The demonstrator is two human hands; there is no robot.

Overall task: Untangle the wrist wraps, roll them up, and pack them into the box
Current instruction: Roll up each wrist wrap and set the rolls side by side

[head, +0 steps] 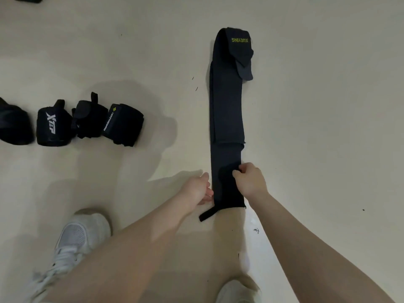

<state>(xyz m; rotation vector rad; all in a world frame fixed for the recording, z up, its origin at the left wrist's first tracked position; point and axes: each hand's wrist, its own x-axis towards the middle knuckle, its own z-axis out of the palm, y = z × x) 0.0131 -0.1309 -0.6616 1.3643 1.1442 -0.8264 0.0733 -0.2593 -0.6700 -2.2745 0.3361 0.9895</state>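
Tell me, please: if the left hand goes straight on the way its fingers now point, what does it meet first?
The left hand points right, toward the near end of the long black wrap. Its fingertips are already at the wrap's left edge, so it would meet the wrap first, then probably the right hand.

Bare floor (317, 132) lies open from 1 to 5 o'clock of the long black wrap (226, 119), wide room for a hand. At 9 o'clock a free strip of floor separates the wrap from the row of rolled wraps (87, 123), well apart. Near the wrap's 7 o'clock end a white shoe (80, 232) stands; another shoe (236, 291) sits at 6 o'clock
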